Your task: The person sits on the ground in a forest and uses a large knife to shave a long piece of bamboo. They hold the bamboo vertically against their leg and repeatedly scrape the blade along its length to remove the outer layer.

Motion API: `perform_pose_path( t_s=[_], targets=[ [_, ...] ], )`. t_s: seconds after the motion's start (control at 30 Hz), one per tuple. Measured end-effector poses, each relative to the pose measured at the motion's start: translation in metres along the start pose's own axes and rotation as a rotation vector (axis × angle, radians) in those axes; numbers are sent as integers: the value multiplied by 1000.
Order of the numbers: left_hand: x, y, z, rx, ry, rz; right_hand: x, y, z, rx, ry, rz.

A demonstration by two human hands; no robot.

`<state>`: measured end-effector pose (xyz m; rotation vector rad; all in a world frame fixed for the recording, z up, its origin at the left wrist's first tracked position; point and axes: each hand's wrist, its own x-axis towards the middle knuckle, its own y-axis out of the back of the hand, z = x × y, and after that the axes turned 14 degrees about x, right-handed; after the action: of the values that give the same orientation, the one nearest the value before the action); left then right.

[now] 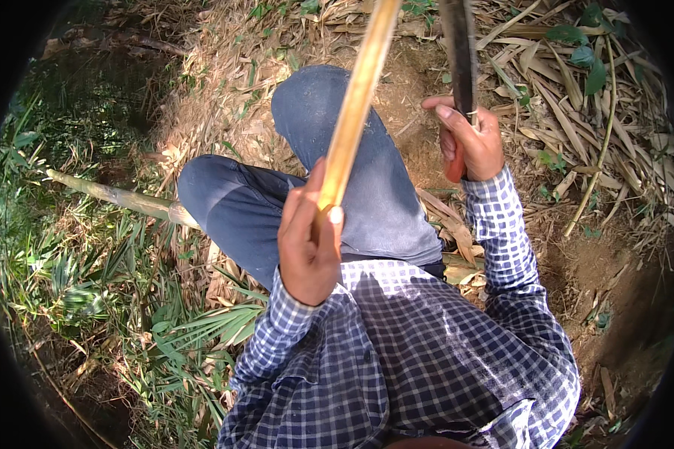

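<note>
My left hand (307, 243) is closed around the lower end of a long, pale yellow split bamboo strip (358, 101). The strip slants up and slightly right across my raised knee and runs out of the top of the view, its edges a little blurred. In my right hand (473, 142) is a machete with a dark blade (459, 56) and a reddish handle (455, 169). The blade points away from me, to the right of the strip and apart from it. Its tip is cut off by the top edge.
I sit with bent legs in blue trousers (386, 202). A bamboo pole (120, 196) lies at the left, its near end hidden by my knee. Green plants (225, 322) grow at the left. Dry leaves (569, 90) and a thin stem (605, 138) lie at the right.
</note>
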<state>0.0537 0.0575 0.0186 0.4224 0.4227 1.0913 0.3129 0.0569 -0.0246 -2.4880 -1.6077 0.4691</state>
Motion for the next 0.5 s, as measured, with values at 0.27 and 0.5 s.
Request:
perform_pose_path(
  t_s=[0.27,0.5],
  targets=[
    [24,-60,50,-15,-329,-159,-20,-6,-38,-2,272,311],
    [141,6,-31,1079,-1118,-231,-39,52,-64,148,341,538]
  ],
)
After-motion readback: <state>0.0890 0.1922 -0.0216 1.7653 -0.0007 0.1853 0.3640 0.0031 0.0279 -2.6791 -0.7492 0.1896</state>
